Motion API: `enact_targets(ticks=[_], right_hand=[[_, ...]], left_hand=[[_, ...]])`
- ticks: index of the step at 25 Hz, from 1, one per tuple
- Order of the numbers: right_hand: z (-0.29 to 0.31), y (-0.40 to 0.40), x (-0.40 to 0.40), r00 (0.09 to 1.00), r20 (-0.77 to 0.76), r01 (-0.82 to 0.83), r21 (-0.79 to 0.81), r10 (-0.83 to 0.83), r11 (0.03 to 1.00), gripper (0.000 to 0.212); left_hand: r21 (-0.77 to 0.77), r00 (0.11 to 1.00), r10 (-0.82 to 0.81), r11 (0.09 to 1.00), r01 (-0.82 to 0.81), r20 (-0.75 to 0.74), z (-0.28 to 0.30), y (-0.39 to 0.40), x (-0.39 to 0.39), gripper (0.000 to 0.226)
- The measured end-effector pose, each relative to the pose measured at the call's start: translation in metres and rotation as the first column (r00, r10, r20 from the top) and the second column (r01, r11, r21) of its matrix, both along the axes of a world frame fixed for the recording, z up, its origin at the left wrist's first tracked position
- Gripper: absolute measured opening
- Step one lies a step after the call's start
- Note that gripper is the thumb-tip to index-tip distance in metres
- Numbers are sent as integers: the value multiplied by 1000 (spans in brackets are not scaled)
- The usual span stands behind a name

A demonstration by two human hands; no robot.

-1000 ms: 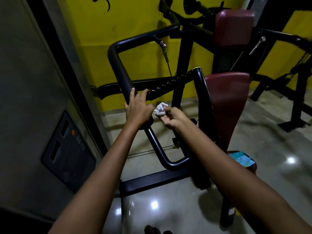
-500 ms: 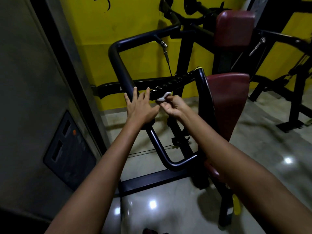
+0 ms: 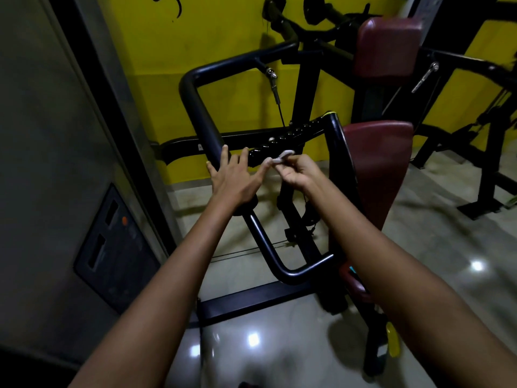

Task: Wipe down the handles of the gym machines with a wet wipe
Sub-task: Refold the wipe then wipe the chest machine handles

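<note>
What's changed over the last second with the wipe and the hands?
The right hand carried the wet wipe up from below the ribbed grip and now pinches it against that grip. The left hand stays flat on the black bar.

No text can be read; a small label on the machine frame (image 3: 200,147) is illegible.

Both arms extend forward, forearms bare. Left hand (image 3: 233,179): palm down, fingers (image 3: 244,155) straight and spread, thumb angled toward the right hand. Right hand (image 3: 298,172): fingers curled inward, pinching a wet wipe (image 3: 281,158) at the fingertips.
</note>
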State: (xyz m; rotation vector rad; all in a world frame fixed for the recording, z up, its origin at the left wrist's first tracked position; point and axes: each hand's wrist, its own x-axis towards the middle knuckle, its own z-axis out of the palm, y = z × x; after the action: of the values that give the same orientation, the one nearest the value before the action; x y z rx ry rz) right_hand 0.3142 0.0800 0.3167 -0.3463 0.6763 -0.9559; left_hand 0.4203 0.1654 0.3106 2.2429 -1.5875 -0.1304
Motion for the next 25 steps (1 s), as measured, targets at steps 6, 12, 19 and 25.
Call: enact_targets(ticks=[6, 12, 19, 25], right_hand=[[1, 8, -6, 994, -71, -80, 2, 80, 997, 36], [0, 12, -2, 982, -140, -127, 34, 131, 991, 33], [9, 3, -3, 993, -99, -51, 84, 59, 995, 29], [6, 5, 7, 823, -452, 268, -229, -346, 936, 14]], left_hand=[[30, 998, -59, 998, 57, 36, 2, -8, 6, 75], [-107, 986, -90, 991, 75, -138, 0, -6, 9, 55], [-145, 980, -86, 988, 60, -181, 1, -5, 7, 53], [-122, 981, -94, 990, 73, -172, 0, -4, 7, 55]])
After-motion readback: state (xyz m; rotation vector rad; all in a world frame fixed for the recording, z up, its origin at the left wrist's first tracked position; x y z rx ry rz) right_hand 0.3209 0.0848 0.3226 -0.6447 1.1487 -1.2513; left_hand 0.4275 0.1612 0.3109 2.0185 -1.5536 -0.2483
